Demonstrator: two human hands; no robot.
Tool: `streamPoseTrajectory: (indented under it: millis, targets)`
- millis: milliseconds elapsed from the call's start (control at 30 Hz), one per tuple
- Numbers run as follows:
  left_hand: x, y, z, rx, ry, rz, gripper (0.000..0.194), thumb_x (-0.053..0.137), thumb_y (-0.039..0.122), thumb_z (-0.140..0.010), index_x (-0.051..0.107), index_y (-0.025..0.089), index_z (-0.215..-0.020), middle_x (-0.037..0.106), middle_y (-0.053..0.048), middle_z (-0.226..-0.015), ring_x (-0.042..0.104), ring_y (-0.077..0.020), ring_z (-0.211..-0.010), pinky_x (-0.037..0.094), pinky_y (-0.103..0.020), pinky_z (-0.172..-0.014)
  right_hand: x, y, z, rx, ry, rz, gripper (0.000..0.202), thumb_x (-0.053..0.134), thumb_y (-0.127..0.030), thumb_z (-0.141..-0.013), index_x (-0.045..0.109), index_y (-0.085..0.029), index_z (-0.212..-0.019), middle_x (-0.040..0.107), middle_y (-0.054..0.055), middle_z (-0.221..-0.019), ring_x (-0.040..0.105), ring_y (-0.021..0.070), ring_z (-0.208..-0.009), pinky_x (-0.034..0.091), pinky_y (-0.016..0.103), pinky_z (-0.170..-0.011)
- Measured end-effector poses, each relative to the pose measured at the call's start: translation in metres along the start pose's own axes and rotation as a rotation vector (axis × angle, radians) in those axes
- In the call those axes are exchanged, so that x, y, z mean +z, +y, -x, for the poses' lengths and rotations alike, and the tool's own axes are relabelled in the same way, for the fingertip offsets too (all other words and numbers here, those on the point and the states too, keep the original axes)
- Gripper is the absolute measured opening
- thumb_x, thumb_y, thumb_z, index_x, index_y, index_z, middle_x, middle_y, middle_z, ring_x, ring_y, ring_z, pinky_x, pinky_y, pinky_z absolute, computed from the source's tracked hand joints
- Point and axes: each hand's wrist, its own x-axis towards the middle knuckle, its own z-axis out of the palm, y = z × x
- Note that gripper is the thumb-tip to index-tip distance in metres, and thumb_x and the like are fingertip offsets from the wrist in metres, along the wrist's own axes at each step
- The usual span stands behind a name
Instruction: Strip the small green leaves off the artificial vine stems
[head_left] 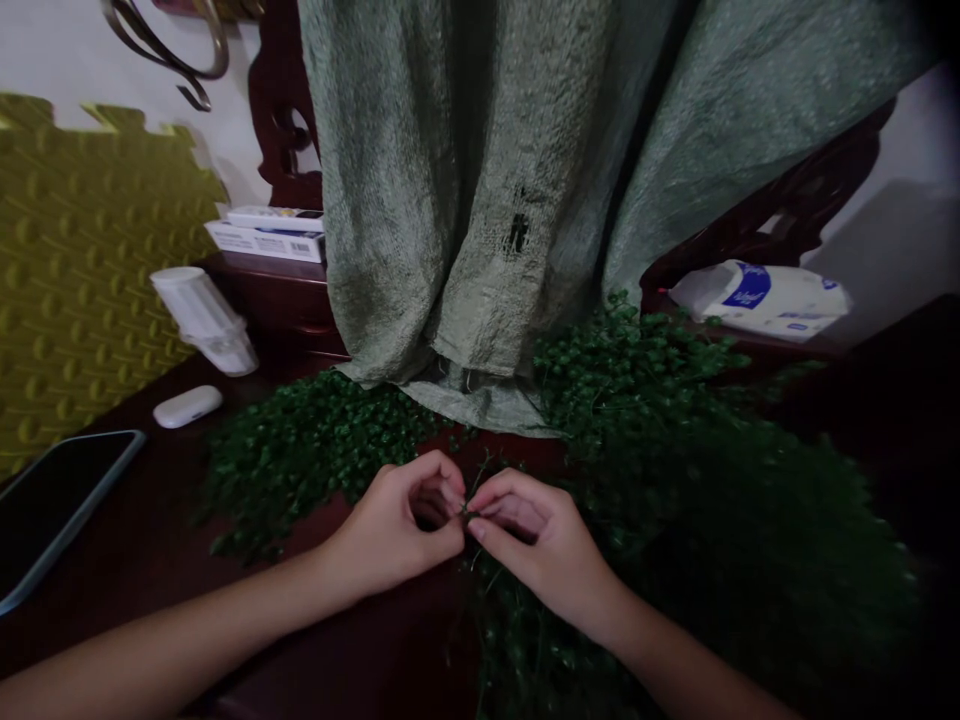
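Here | left fingers [442, 470], right fingers [504, 488] pinched on thin sprig [466, 511] | beady green heaps [322, 445] | coarse woven sack [517, 150]

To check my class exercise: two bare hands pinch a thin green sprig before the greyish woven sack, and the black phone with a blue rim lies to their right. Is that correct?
No: the head view shows the black phone with a blue rim left of the bare left hand and bare right hand, not right of them. The rest stands.
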Motion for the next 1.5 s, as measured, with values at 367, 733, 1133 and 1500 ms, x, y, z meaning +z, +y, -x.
streamPoseTrajectory:
  millis: [367, 733, 1133, 1500]
  targets:
    - [0.004, 0.000, 0.005, 0.071, 0.049, -0.057, 0.029, 0.057, 0.007, -0.066, 0.032, 0.022, -0.071, 0.057, 0.005, -0.068, 0.047, -0.0090, -0.059, 0.040, -0.021, -0.054, 0.007, -0.001, 0.008, -0.350, 0.027, 0.364, 0.026, 0.056, 0.001, -0.070, 0.064, -0.017, -0.087, 0.062, 0.002, -0.081, 0.059, 0.0110, -0.071, 0.049, 0.022, -0.064]
    - [0.007, -0.002, 0.001, -0.120, 0.000, 0.362, 0.036, 0.059, 0.007, -0.060, 0.027, 0.022, -0.066, 0.053, 0.007, -0.064, 0.044, -0.0068, -0.058, 0.035, -0.019, -0.054, 0.009, -0.003, 0.008, -0.411, 0.056, 0.350, 0.020, 0.055, -0.002, -0.074, 0.066, -0.018, -0.077, 0.061, 0.001, -0.071, 0.059, 0.0105, -0.064, 0.047, 0.021, -0.058]
    - [0.005, 0.001, 0.001, -0.272, -0.117, 0.637, 0.037, 0.054, 0.002, -0.056, 0.025, 0.021, -0.067, 0.057, 0.007, -0.057, 0.041, -0.0063, -0.054, 0.029, -0.018, -0.052, 0.009, -0.011, 0.010, -0.374, 0.077, 0.279, 0.016, 0.062, -0.006, -0.073, 0.070, -0.020, -0.074, 0.067, 0.002, -0.071, 0.063, 0.0119, -0.062, 0.051, 0.023, -0.060]
    - [0.001, 0.008, -0.004, -0.351, -0.155, 0.703, 0.031, 0.052, 0.004, -0.056, 0.028, 0.020, -0.065, 0.056, 0.006, -0.054, 0.045, -0.0072, -0.052, 0.031, -0.018, -0.053, 0.008, -0.011, 0.009, -0.350, 0.035, 0.167, 0.017, 0.059, -0.005, -0.076, 0.067, -0.019, -0.076, 0.068, 0.003, -0.079, 0.067, 0.0136, -0.072, 0.056, 0.024, -0.067]
